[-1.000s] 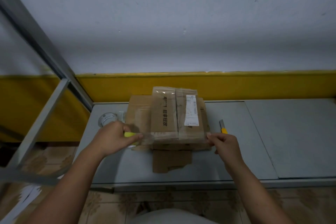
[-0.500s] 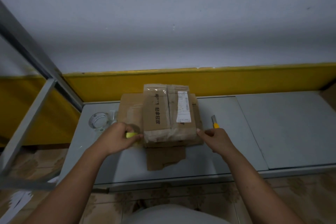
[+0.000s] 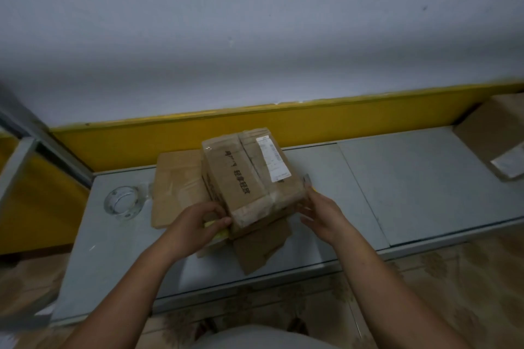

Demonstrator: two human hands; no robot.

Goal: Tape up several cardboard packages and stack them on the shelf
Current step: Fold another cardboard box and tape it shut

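Observation:
A taped brown cardboard package with a white label and black print sits tilted on flat cardboard pieces on the grey shelf surface. My left hand is at its near left corner, fingers curled round a small yellow tool and touching the box. Fingers spread, my right hand sits at the near right side of the package, at or just off its edge. A clear tape roll lies to the left.
A yellow-handled cutter pokes out behind the package's right corner. Another cardboard box with a label sits at the far right. A grey metal frame post rises at the left. The yellow-striped wall runs behind.
The package has turned and tipped, its near end swung toward the right. My right hand has let go of the tape end and spread its fingers. The camera has swung right.

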